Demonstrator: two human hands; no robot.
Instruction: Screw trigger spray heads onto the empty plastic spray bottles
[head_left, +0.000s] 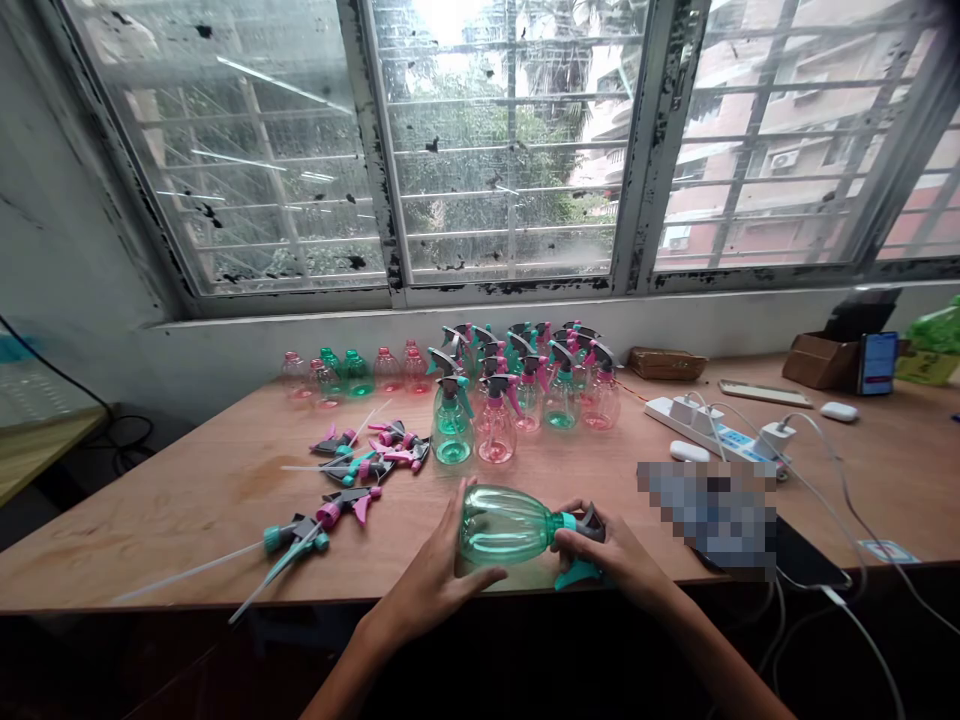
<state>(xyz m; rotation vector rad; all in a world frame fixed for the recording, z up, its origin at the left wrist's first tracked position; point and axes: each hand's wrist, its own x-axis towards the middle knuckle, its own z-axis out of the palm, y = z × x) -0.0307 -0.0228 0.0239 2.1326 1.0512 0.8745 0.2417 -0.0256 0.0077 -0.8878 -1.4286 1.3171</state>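
- Left hand point(435, 572) is cupped round a green bottle point(502, 525), lower centre, probably steadying it
- Right hand point(621, 552) grips its spray head point(591, 524), likely for leverage

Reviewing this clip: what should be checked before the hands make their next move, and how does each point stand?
1. Left hand at the green bottle's base: ok.
2. Right hand on the spray head: ok.
3. Spray head at the bottle's neck: ok.
4. Spray head fully tightened: cannot tell.
5. Bottle upright: not ok, lying sideways between the hands.
6. Loose spray heads apart from both hands: ok.
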